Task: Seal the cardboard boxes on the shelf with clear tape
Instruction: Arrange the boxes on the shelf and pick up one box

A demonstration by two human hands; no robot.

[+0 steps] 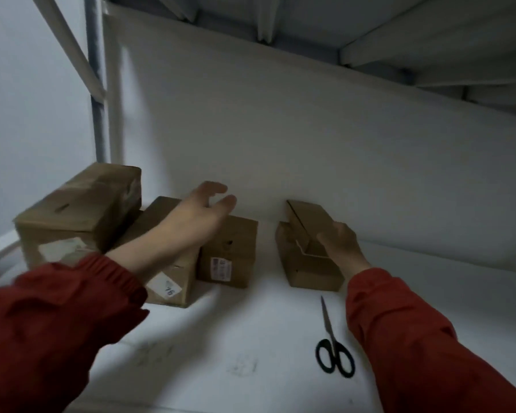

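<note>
Your right hand point(341, 244) is gripping the unsealed box point(307, 257), left hand point(197, 213) hovering spread; no tape is showing, so you're needing it next.

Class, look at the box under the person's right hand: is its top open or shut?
Open. The box has one flap standing up at the back and a gap between its top flaps, where the right hand rests.

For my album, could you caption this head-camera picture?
Right hand on an open-flapped box, left hand above three others, scissors nearby.
</note>
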